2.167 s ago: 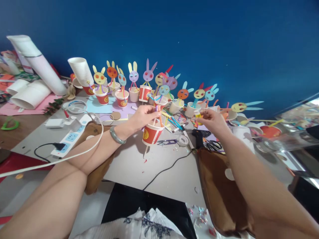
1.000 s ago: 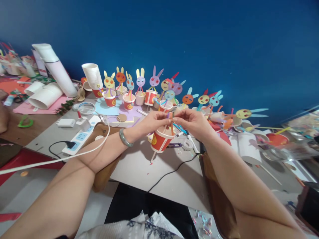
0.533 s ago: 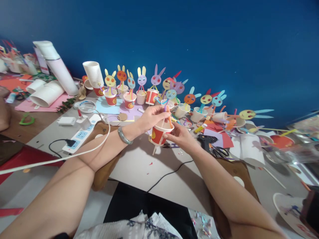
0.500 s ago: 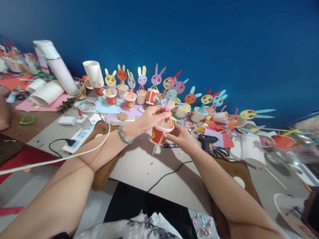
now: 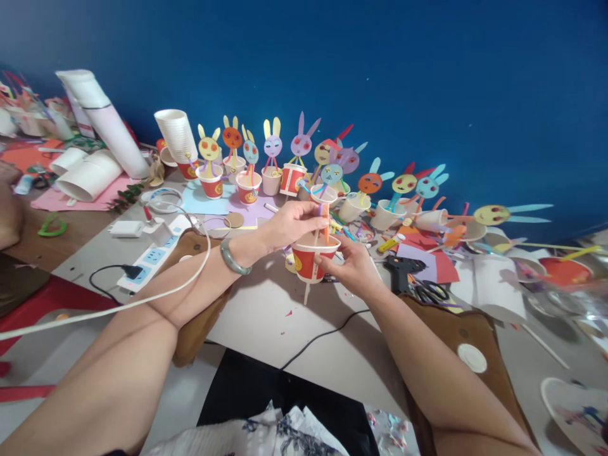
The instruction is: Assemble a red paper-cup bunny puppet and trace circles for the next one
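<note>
A red and white paper cup (image 5: 308, 265) is held above the front of the table. My right hand (image 5: 354, 269) grips it from the right, thumb on the front wall. Over the cup's mouth my left hand (image 5: 297, 223) pinches an orange and purple paper strip (image 5: 326, 221) between thumb and fingers. A pale thin stick (image 5: 306, 294) sticks out below the cup's bottom; its other end seems to rise inside the cup. Behind my hands stands a row of similar cups with paper rabbit heads, among them a purple rabbit (image 5: 301, 145) and a blue one (image 5: 331, 173).
Left of my arm lie a white power strip (image 5: 154, 253) and a loose white cable (image 5: 202, 259). To the right are a black glue gun (image 5: 403, 271), scissors (image 5: 431, 291) and coloured paper (image 5: 444, 266). Stacked cups (image 5: 175, 136) and a white bottle (image 5: 102, 126) stand at the back left.
The cup and both hands have shifted slightly right and down in the view. Both hands keep their hold; the background has shifted a little too, as the camera moved.
</note>
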Motion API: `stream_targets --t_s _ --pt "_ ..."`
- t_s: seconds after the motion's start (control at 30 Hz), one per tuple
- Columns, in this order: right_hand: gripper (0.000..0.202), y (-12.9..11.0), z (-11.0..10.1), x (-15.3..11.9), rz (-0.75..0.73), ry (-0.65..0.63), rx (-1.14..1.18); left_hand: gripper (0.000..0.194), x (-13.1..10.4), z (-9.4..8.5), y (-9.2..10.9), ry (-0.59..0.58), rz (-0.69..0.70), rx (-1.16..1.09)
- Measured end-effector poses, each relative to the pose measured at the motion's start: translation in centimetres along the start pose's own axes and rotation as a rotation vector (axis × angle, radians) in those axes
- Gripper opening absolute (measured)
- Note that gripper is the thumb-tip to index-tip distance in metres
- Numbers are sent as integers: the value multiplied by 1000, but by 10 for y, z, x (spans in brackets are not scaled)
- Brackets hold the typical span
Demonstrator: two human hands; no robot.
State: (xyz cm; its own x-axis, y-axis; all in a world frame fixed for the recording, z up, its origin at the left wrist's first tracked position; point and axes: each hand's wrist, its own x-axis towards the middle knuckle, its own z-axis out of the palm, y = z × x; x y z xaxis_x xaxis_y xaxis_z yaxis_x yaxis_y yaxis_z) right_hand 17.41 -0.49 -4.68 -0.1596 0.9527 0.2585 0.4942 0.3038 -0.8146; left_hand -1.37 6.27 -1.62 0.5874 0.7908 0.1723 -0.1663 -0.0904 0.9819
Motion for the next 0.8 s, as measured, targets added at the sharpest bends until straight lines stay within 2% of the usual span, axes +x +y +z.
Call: stream_targets --t_s 0.1,0.3,0.57,0.8 --pt "44 4 -1 0 33 13 49 18 -1 0 -1 -3 25 7" --pt "51 6 1 -3 77 42 89 20 -3 4 0 68 32 -18" --pt "58 7 4 -7 77 124 97 18 -4 9 0 137 -67 -77" --pt "43 11 1 -10 14 271 63 13 -2 7 4 199 -26 -62"
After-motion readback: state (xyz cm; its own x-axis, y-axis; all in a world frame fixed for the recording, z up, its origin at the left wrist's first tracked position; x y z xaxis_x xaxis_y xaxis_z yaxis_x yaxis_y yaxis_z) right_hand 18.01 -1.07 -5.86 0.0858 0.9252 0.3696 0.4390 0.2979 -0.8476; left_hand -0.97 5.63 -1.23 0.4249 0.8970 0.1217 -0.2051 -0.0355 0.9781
